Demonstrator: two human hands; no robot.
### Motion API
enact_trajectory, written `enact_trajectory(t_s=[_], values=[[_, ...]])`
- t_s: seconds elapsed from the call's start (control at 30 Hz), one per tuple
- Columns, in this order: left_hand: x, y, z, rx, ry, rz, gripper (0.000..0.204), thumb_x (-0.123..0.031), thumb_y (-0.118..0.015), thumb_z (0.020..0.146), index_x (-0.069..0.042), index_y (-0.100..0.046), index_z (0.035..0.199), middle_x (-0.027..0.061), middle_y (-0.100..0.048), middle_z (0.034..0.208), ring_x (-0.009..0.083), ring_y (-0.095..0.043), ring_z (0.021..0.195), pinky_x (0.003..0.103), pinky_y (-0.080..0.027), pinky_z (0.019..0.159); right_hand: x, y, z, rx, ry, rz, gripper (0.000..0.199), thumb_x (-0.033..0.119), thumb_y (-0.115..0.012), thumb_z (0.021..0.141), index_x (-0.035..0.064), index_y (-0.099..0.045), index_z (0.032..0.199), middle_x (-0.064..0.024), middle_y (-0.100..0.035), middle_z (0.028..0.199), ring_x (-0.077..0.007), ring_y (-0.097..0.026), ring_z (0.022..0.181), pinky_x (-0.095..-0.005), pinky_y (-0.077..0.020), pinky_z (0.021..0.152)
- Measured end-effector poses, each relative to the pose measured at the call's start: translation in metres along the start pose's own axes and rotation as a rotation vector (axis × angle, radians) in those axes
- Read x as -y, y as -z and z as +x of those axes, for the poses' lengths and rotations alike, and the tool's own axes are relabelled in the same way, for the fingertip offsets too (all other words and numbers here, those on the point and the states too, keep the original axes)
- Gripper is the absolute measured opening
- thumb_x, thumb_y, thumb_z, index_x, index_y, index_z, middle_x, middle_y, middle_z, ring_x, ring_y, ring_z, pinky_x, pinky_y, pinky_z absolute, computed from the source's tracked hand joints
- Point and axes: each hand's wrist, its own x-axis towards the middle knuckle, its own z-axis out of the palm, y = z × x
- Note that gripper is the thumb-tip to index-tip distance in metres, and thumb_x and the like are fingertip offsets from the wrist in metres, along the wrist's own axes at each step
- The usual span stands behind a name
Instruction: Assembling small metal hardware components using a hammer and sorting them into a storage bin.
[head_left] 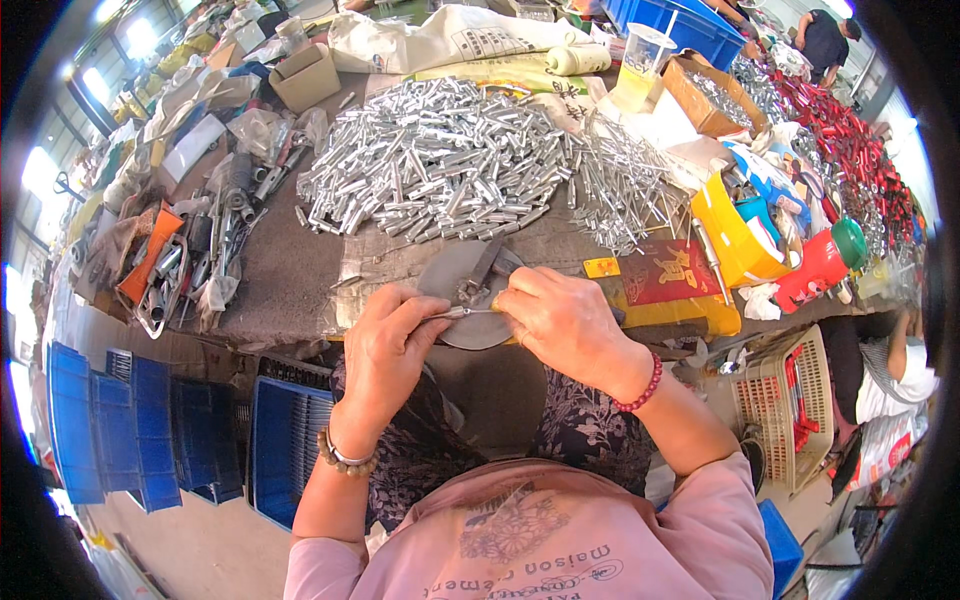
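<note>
My left hand (390, 340) and my right hand (565, 325) meet over a round grey metal plate (452, 272) with a small jig (478, 280) at the table's near edge. Between their fingertips they pinch a thin silver metal piece (462, 313), held level. A big heap of short silver metal tubes (430, 165) lies just behind the plate. To its right is a smaller heap of thin silver pins (625, 185).
A yellow bin (730, 235), a red bottle with a green cap (820, 265) and a cardboard box (705, 95) stand to the right. Blue crates (150, 430) sit on the floor at left, a beige basket (790, 400) at right. Another person's arm (900, 345) shows at far right.
</note>
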Motion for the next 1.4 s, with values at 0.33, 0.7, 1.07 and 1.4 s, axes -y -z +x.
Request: enact_trajectory(t_s=[0.33,0.7,1.07,1.4], values=[[-0.001,-0.004,0.005,-0.053,-0.05,0.047,0.018,-0.004,-0.087,0.086,-0.007,-0.083,0.103,0.0096,-0.073,0.102,0.0298,-0.072,0.095,0.039,-0.058,0.081,0.0,-0.001,0.001,-0.02,0.008,-0.008,0.013,0.006,-0.075,0.085,0.008,-0.065,0.093,-0.0084,-0.059,0.097,-0.0303,-0.068,0.093,-0.0437,-0.0592,0.077],[0.002,-0.003,0.002,-0.02,-0.093,0.08,0.019,-0.005,-0.087,0.084,-0.008,-0.084,0.102,0.0088,-0.071,0.095,0.0309,-0.069,0.092,0.041,-0.055,0.079,-0.001,-0.004,0.0,-0.016,0.039,0.014,0.008,0.007,-0.071,0.088,0.0081,-0.065,0.093,-0.0087,-0.06,0.097,-0.0303,-0.068,0.093,-0.0444,-0.0586,0.076],[0.007,-0.015,-0.005,-0.071,-0.083,0.094,0.023,-0.004,-0.088,0.083,-0.011,-0.083,0.104,0.0089,-0.068,0.095,0.0313,-0.068,0.09,0.042,-0.056,0.078,0.001,-0.006,-0.002,-0.033,0.014,-0.033,0.007,0.008,-0.07,0.088,0.0082,-0.065,0.093,-0.0079,-0.059,0.098,-0.0289,-0.068,0.094,-0.0427,-0.0593,0.075],[0.007,-0.016,-0.004,-0.076,-0.072,0.034,0.022,-0.002,-0.088,0.084,-0.007,-0.082,0.104,0.011,-0.067,0.094,0.0308,-0.068,0.086,0.041,-0.055,0.074,-0.097,0.072,-0.067,-0.294,-0.594,-0.213,0.015,0.004,-0.076,0.089,0.0078,-0.08,0.103,-0.0129,-0.076,0.099,-0.0339,-0.076,0.09,-0.0424,-0.0599,0.079]])
